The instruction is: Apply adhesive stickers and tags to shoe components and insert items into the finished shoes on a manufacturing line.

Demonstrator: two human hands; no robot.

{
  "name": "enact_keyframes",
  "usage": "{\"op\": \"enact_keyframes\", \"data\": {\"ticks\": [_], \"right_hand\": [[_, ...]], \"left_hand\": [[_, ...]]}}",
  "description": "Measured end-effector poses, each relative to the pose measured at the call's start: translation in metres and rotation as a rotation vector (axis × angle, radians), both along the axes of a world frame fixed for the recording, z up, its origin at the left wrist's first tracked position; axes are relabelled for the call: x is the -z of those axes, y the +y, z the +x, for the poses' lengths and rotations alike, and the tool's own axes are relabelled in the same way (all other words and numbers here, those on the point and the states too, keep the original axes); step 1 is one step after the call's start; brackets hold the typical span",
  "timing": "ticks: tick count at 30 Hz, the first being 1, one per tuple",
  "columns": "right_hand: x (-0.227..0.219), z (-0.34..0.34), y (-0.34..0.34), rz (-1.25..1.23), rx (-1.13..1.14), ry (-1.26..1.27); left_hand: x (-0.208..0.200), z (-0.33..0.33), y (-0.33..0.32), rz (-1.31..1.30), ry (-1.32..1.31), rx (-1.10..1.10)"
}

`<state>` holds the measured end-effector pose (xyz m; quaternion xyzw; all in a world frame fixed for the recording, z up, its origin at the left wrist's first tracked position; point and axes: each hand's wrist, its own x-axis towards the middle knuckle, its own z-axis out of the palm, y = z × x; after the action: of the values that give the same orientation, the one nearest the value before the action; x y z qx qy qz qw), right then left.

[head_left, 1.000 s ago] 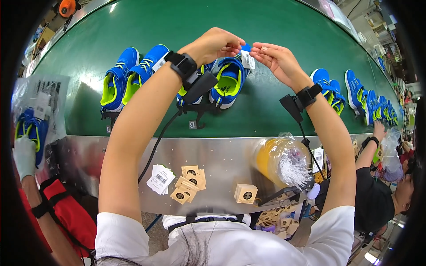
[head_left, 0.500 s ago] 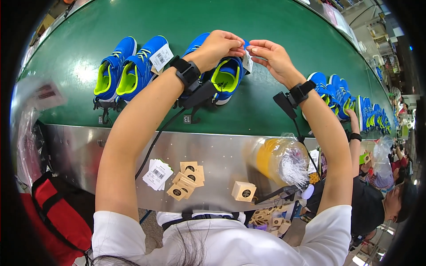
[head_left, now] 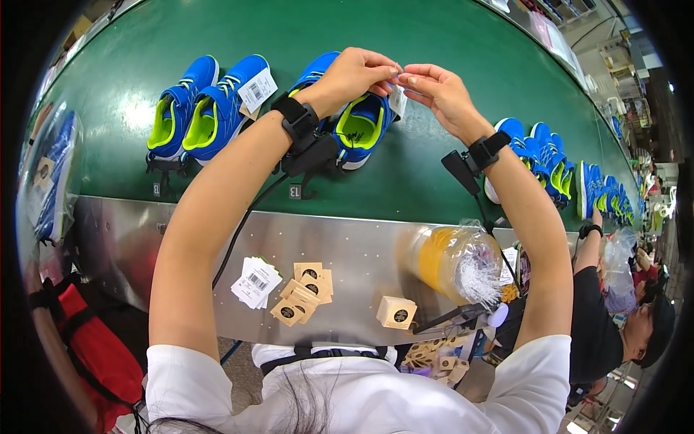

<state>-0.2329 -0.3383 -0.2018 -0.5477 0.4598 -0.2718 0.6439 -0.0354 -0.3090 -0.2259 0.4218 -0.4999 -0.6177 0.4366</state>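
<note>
My left hand (head_left: 356,76) and my right hand (head_left: 442,95) meet at the fingertips over a pair of blue shoes with lime linings. Both hands are pinched closed, and what is between the fingertips is too small to make out. Directly below them a white hang tag (head_left: 398,103) hangs beside the right-hand shoe (head_left: 361,124). My left hand and wrist partly cover the left-hand shoe (head_left: 318,66). To the left stands a matching pair of blue shoes (head_left: 206,108) bearing a white tag (head_left: 257,90). Black hooks show at the shoes' heels.
On the steel ledge (head_left: 347,253) lie white tags (head_left: 256,282), brown tags (head_left: 303,293) and a small brown stack (head_left: 397,312). A jar with a bag of white strings (head_left: 463,267) stands right. More shoes (head_left: 531,155) line the green surface (head_left: 434,181). A bagged shoe (head_left: 54,177) is far left.
The shoes have shifted slightly left along the green surface. A bagged shoe has come into view at far left. A co-worker's arm at right has moved farther along. My hands stay together.
</note>
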Motion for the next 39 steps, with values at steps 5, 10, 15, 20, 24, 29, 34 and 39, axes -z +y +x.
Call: {"op": "enact_keyframes", "data": {"ticks": [5,10,15,20,24,29,34,39], "right_hand": [[-0.007,0.015,-0.004,0.036,-0.028,-0.048],[-0.015,0.038,0.004,0.118,-0.045,-0.156],[-0.020,0.051,0.005,0.112,-0.081,-0.131],[-0.025,0.053,0.004,0.076,-0.114,-0.102],[-0.028,0.060,0.005,0.005,-0.127,-0.049],[-0.024,0.065,0.004,0.073,-0.078,-0.091],[-0.022,0.070,0.005,0.112,-0.070,-0.111],[-0.023,0.077,0.007,0.102,-0.119,-0.052]], "left_hand": [[-0.011,0.012,0.005,-0.073,0.067,0.034],[-0.029,0.034,0.012,0.049,0.107,0.093],[-0.031,0.049,0.017,0.048,0.107,0.109],[-0.028,0.054,0.014,0.027,0.060,0.110],[-0.027,0.057,0.015,0.082,-0.004,0.065],[-0.022,0.062,0.019,0.046,0.096,0.033],[-0.022,0.068,0.023,0.037,0.110,0.034],[-0.020,0.072,0.024,0.036,0.083,0.016]]}}
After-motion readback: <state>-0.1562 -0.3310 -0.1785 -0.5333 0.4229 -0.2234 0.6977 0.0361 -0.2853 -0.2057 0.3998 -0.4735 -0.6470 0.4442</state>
